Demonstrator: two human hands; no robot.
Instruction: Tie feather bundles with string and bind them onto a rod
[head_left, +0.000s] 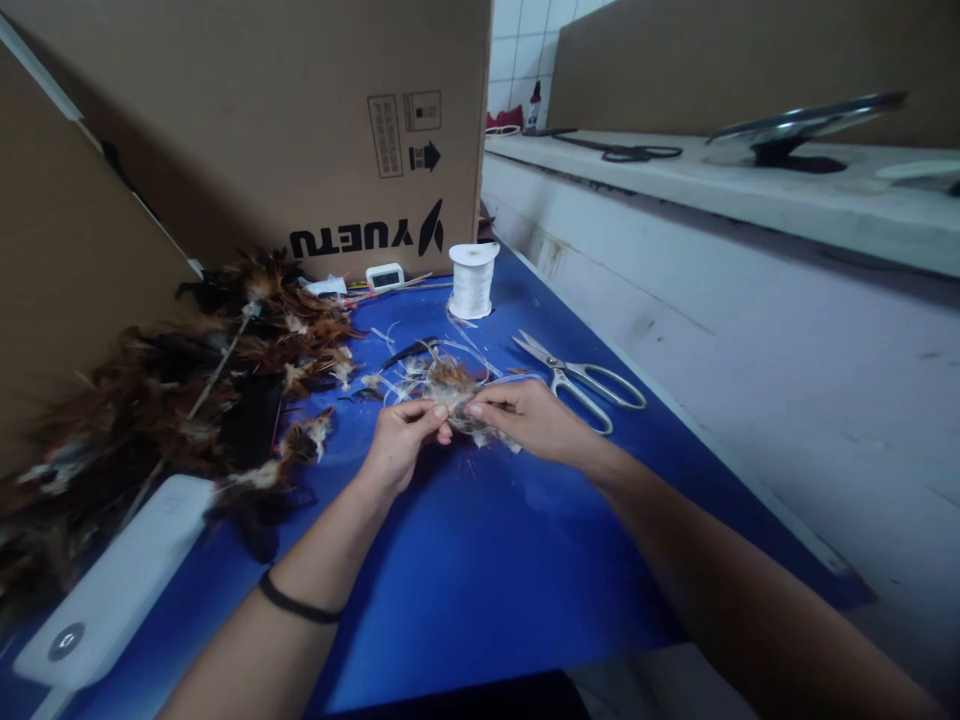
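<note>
My left hand (401, 440) and my right hand (529, 418) meet over the blue table mat (480, 560), both pinching a small bundle of brown and white feathers (454, 385). Loops of white thread (465, 355) curl around the bundle. The fingers of both hands are closed on it. A spool of white thread (472, 280) stands upright behind the hands. Steel scissors (581, 380) lie on the mat just right of my right hand.
A big heap of brown and black feathers (187, 400) covers the left of the mat. A white flat device (112, 590) lies at the near left. Cardboard boxes (300, 120) stand behind. A white ledge (712, 180) with black scissors runs along the right.
</note>
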